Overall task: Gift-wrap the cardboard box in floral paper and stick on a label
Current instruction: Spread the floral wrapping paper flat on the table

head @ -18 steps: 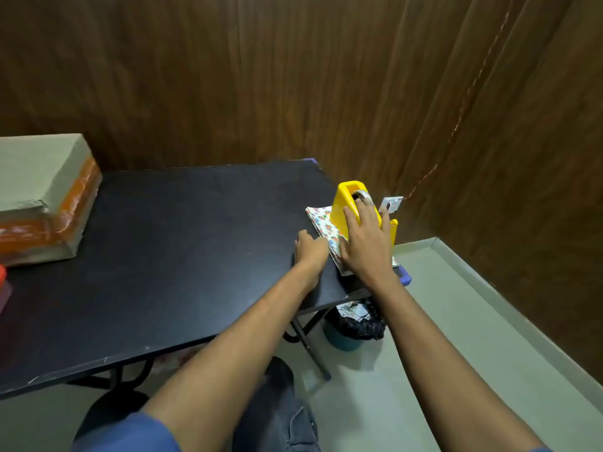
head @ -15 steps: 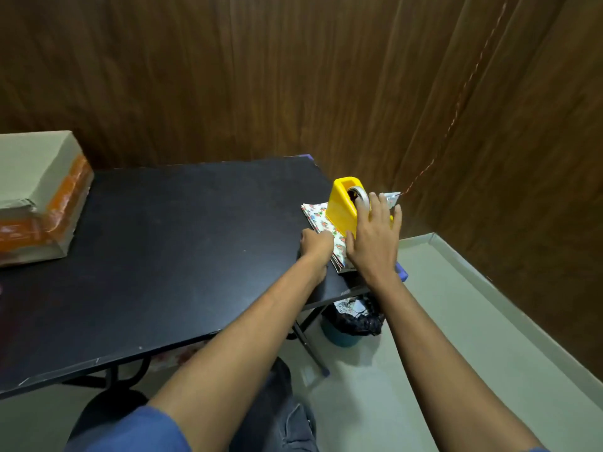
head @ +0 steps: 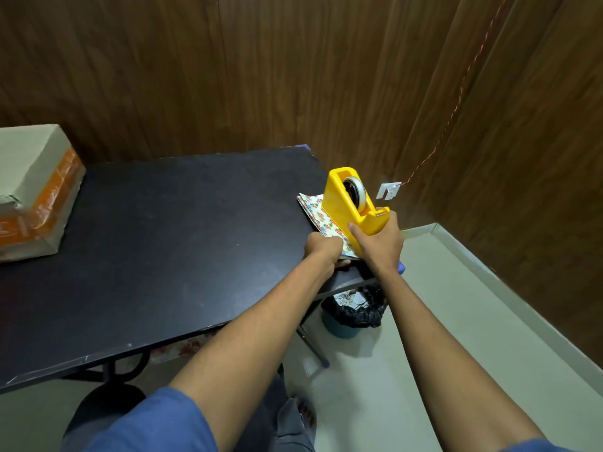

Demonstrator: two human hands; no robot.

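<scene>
Black table (head: 163, 239) edge: gripped tape dispenser (head: 350, 203).

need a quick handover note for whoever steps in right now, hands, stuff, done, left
Right hand grips the near end of the yellow tape dispenser, which sits over the folded floral paper at the table's right edge.
Left hand grips the paper's near corner.
Cardboard box sits unwrapped at the far left of the table.
Done: nothing wrapped yet.
Left: free the paper, wrap and tape the box, stick on the label; no label in view.
</scene>
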